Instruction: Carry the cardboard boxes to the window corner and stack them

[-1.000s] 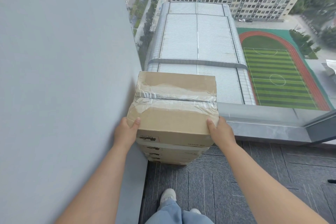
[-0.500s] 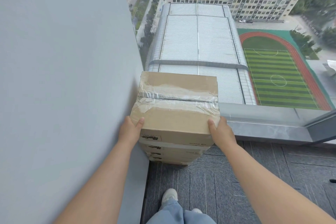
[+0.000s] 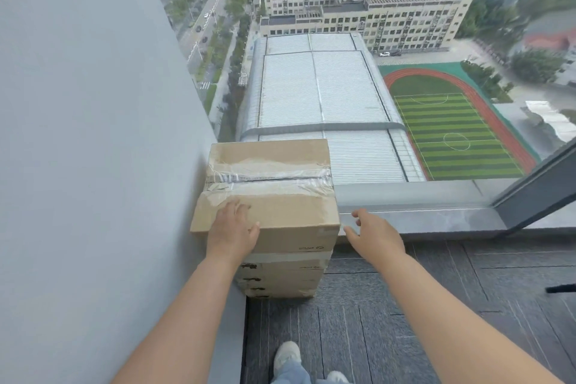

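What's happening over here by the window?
A person is stacking cardboard boxes in the corner between the grey wall and the window. The taped top box sits on the others. The left hand rests flat on it; the right hand hovers open beside its right edge, holding nothing.

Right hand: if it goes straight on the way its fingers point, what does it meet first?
Most likely the right side of the top box, near its front corner; the right hand is open just beside it. Depth is unclear: it could pass on to the window sill.
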`<state>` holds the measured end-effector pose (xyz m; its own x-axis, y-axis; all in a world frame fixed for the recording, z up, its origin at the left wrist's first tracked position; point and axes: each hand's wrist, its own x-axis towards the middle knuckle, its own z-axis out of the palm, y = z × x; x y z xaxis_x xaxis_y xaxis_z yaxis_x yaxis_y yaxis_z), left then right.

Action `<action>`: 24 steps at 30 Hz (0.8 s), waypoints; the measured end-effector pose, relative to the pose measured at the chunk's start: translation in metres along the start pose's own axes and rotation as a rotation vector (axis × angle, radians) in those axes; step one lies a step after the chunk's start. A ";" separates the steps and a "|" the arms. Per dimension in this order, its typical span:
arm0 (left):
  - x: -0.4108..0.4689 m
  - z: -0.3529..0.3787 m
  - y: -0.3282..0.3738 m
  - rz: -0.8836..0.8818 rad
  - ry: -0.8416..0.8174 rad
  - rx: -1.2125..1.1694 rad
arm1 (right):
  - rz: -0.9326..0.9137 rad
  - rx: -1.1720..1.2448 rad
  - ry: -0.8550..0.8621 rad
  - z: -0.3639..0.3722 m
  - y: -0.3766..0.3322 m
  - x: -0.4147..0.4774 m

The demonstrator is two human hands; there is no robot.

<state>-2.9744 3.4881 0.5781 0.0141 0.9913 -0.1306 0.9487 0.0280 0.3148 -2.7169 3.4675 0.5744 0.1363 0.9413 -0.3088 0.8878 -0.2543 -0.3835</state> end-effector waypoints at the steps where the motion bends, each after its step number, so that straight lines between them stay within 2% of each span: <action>1: -0.003 0.002 0.014 0.072 -0.030 -0.004 | -0.002 -0.006 0.007 -0.004 0.008 -0.007; 5: -0.011 0.012 0.077 0.339 -0.108 -0.012 | 0.045 0.000 0.057 -0.021 0.051 -0.039; 10: -0.016 0.033 0.154 0.662 -0.184 0.056 | 0.245 0.078 0.172 -0.030 0.107 -0.090; 17: -0.043 0.088 0.257 1.168 -0.377 0.172 | 0.713 0.242 0.381 -0.004 0.162 -0.201; 24: -0.164 0.134 0.324 1.623 -0.528 0.127 | 1.208 0.397 0.633 0.049 0.171 -0.352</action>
<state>-2.6267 3.3178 0.5752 0.9860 -0.1562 -0.0577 -0.1254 -0.9243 0.3604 -2.6342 3.0819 0.5752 0.9749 0.0161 -0.2221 -0.0799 -0.9056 -0.4164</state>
